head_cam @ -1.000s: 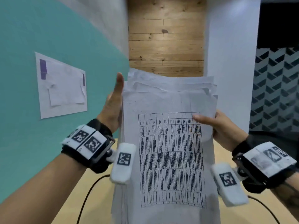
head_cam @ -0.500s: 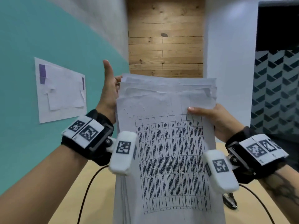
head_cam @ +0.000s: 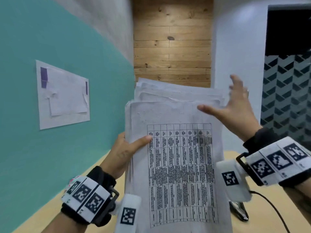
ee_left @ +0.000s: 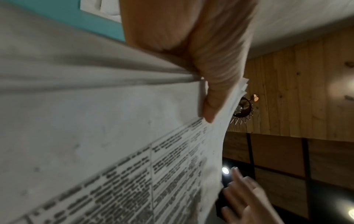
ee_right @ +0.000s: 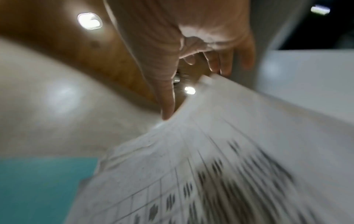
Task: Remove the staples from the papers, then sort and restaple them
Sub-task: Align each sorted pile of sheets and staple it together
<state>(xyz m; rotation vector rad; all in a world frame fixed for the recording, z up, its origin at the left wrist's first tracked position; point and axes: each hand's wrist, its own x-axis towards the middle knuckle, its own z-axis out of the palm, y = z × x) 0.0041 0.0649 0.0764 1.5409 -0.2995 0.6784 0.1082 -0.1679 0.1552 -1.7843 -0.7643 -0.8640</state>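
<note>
A thick stack of white papers (head_cam: 178, 148) stands upright in front of me, its top sheet printed with a black table. My left hand (head_cam: 124, 152) grips the stack's left edge, thumb laid across the front sheet and fingers hidden behind. The left wrist view shows that thumb (ee_left: 214, 94) pressing on the papers (ee_left: 114, 136). My right hand (head_cam: 235, 108) hovers at the stack's upper right corner with fingers spread and thumb stretched over the top sheet, holding nothing. In the blurred right wrist view the right hand's fingers (ee_right: 226, 60) hang just beyond the papers (ee_right: 210, 166).
A dark metal tool (head_cam: 239, 211), half hidden, lies on the yellow table (head_cam: 262, 216) at the lower right, beside a black cable (head_cam: 272, 207). A teal wall (head_cam: 67, 47) with a taped paper sheet (head_cam: 64, 96) stands at the left, and wood panelling (head_cam: 171, 41) straight ahead.
My left hand slid down from the stack's upper left to its left edge and gripped it. My right hand let go of the right edge and rose, fingers spread.
</note>
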